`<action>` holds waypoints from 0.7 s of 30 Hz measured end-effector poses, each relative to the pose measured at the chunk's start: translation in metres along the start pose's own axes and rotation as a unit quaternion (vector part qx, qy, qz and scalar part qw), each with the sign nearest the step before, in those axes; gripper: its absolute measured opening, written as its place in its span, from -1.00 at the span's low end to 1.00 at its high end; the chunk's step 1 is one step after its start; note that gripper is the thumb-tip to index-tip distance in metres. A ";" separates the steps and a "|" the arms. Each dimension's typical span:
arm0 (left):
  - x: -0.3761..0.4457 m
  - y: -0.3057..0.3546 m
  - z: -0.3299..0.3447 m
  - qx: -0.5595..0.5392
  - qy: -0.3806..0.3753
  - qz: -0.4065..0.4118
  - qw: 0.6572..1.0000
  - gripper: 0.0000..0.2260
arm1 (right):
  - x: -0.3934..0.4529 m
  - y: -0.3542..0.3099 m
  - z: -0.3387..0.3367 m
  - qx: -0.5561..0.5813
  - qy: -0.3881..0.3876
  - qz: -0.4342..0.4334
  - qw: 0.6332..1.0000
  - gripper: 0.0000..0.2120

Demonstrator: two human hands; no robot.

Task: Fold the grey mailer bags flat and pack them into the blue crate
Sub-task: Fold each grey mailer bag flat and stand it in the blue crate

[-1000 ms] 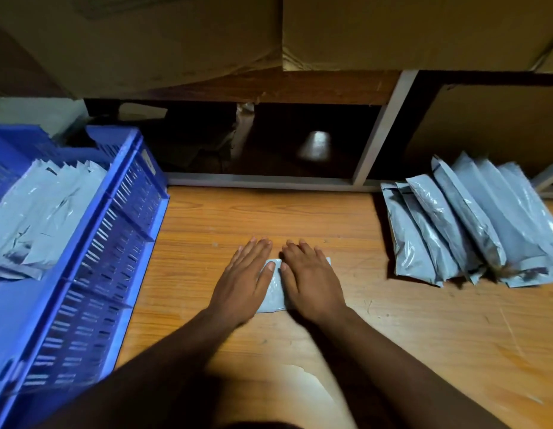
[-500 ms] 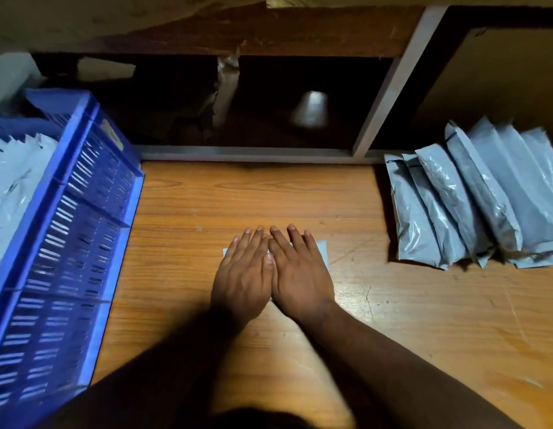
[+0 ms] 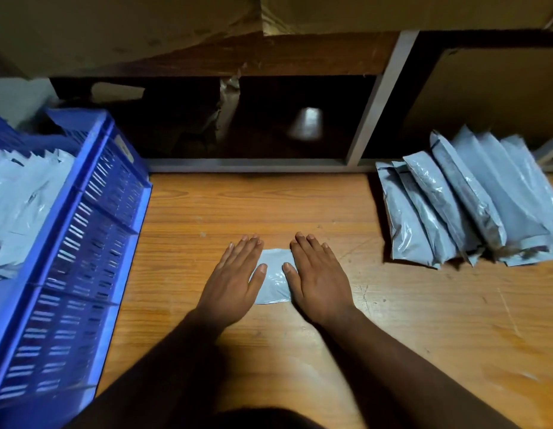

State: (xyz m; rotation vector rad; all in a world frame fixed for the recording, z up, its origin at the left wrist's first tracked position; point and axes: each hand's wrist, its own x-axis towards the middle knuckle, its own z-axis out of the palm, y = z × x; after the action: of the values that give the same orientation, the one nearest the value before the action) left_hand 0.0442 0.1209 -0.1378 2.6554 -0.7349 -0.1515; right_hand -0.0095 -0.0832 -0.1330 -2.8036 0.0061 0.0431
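From my head camera, my left hand [image 3: 235, 278] and right hand [image 3: 320, 281] lie flat, fingers straight, pressing either end of a small folded grey plastic mailer bag [image 3: 273, 278] on the wooden tabletop [image 3: 423, 320]. The slatted blue plastic crate [image 3: 83, 243] stands left.

The left hand [image 3: 233, 280] and right hand [image 3: 320, 281] cover both ends of the folded mailer bag [image 3: 273, 278]. Left of it, the picture's edge cuts the blue crate [image 3: 83, 230]

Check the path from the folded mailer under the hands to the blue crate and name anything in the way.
Nothing visible lies on the table between the folded mailer and the blue crate; only the crate's near wall must be cleared.
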 end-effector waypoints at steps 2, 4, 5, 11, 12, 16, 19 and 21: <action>0.001 0.000 -0.004 -0.021 0.012 -0.009 1.000 -0.34 | -0.003 -0.001 -0.006 -0.008 -0.003 0.013 1.000 -0.40; 0.002 0.004 -0.007 -0.035 0.037 -0.008 0.999 -0.38 | -0.001 -0.005 -0.010 -0.005 0.002 0.018 1.000 -0.43; 0.004 0.007 -0.006 -0.042 0.042 -0.004 0.998 -0.39 | 0.002 -0.008 -0.011 0.003 0.006 0.022 1.000 -0.44; 0.008 0.015 0.012 0.007 0.042 0.005 0.999 -0.42 | 0.006 -0.011 0.005 -0.008 0.013 0.014 1.000 -0.44; 0.009 0.016 0.013 0.011 0.054 0.008 0.998 -0.44 | 0.006 -0.011 0.005 -0.014 0.014 0.013 1.000 -0.44; 0.010 0.018 0.012 0.030 0.062 0.012 0.998 -0.49 | 0.010 -0.014 0.004 -0.024 -0.002 0.012 1.000 -0.45; 0.009 0.020 0.008 0.027 0.022 -0.015 0.999 -0.45 | 0.007 -0.009 0.005 0.010 -0.008 0.011 1.000 -0.46; 0.006 0.016 0.002 0.009 -0.005 -0.026 1.000 -0.39 | 0.004 -0.003 -0.002 0.029 -0.020 -0.002 0.999 -0.47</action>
State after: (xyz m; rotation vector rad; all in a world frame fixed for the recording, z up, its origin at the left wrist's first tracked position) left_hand 0.0415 0.1048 -0.1334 2.6942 -0.6734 -0.1734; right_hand -0.0052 -0.0811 -0.1307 -2.7437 -0.0069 0.0963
